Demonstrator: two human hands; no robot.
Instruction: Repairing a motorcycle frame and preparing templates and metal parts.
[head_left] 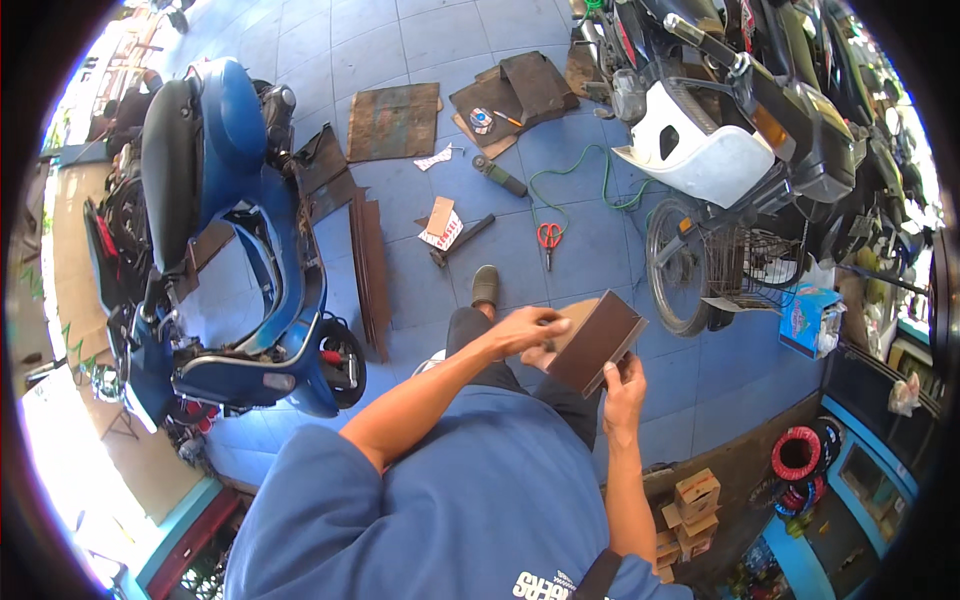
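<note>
My right hand (623, 394) grips a flat dark-brown panel (598, 345) with pale edge strips, thumb on its lower right edge. The panel is held tilted above my legs. At its left edge is my left hand (532, 332), fingers bent and drawn together next to a tan flat piece (574, 319) partly behind the panel. What those fingers pinch, if anything, is too small to tell. On the tiles ahead lie red-handled scissors (549, 237), a hammer (464, 241), a green angle grinder (499, 177) and a tan card piece (440, 215) over a red-and-white scrap (452, 232).
A blue scooter (225, 130) stands at left beside stacked brown strips (368, 270). At right is a motorbike with a white panel (690, 140). Green cord (575, 168), brown sheets (393, 122) and a tape roll (481, 121) lie ahead; cartons (697, 495) stand lower right.
</note>
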